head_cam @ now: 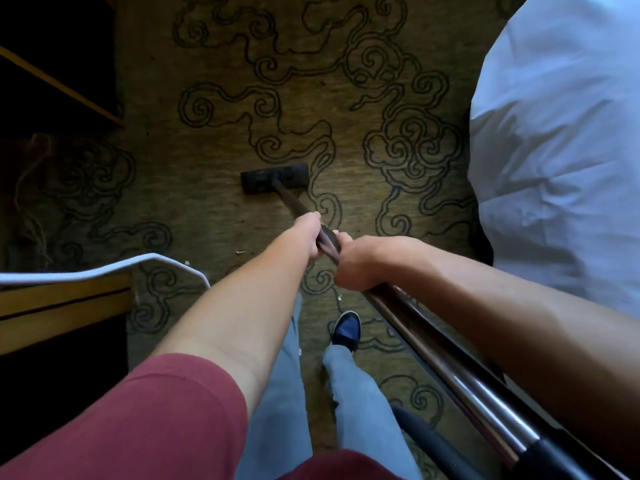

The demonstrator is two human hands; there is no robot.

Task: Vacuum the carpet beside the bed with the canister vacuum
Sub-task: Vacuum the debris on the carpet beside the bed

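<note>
A long metal vacuum wand runs from the lower right up to a black floor nozzle lying flat on the olive carpet with dark swirl patterns. My left hand grips the wand higher up, nearer the nozzle. My right hand is wrapped around the wand just behind it. The white bed fills the right side, next to the carpet strip. A dark hose curves at the bottom; the canister itself is out of view.
A wooden bedside unit with a white cable over it stands at the left. Dark wooden furniture sits at the upper left. My shoe and trouser legs stand on the carpet below my hands. Small bits of debris lie near the cable.
</note>
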